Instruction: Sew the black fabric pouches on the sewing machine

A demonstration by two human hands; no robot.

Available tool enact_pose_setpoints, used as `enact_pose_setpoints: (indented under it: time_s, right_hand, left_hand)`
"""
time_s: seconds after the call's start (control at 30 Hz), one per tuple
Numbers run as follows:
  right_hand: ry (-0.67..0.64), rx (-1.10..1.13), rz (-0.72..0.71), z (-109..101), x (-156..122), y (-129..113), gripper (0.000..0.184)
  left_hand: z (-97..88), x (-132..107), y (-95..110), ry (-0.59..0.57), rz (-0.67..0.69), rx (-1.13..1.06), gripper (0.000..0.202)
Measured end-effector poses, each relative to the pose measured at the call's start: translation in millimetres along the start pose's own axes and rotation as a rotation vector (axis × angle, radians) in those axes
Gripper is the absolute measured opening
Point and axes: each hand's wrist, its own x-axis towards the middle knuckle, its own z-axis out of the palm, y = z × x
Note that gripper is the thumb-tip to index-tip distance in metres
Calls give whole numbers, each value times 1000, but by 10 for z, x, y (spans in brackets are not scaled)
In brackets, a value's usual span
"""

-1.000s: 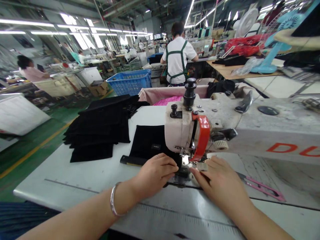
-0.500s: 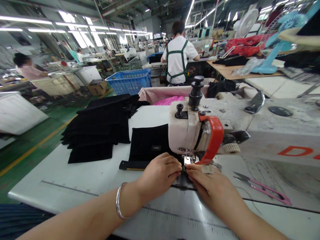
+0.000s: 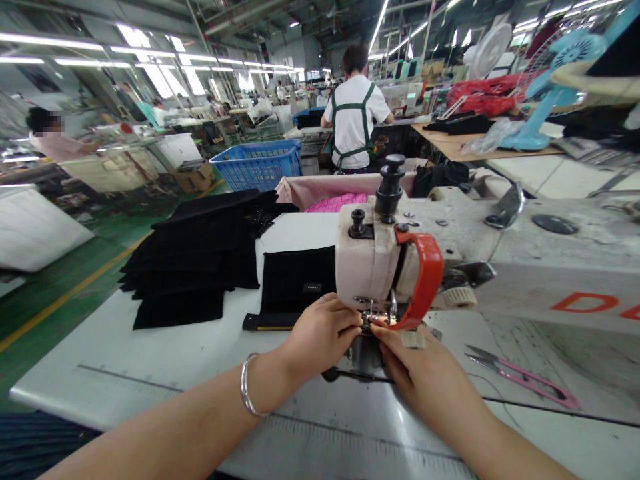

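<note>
A black fabric panel with a small label lies on the sewing machine's bed, partly under the machine head. Along its near edge runs a black zipper strip with a gold-coloured line. My left hand is closed, fingertips pinching the strip's edge just left of the needle area. My right hand is closed too, thumb and forefinger at the cloth edge in front of the presser foot. Between my fingertips the cloth is mostly hidden.
Stacked black fabric pieces lie left on the white table. Pink-handled thread snips rest at the right. Beyond the machine stand a pink-lined bin and a blue crate. A co-worker sits ahead, back turned.
The black panel and zipper strip have shifted slightly away from me, under the machine head. My left hand has moved a little forward with them, uncovering more metal plate; my right hand stays close.
</note>
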Motion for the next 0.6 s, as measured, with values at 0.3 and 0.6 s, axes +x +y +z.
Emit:
enact_pose_setpoints:
  time_s: [0.3,0.6]
  right_hand:
    - [-15,4,10,12,21,-9,27]
    - [-12,6,29,24,29,-15,27]
  left_hand:
    - [20,9,2,15,-14,11,10]
    - [12,17,14,19,-25,11,10]
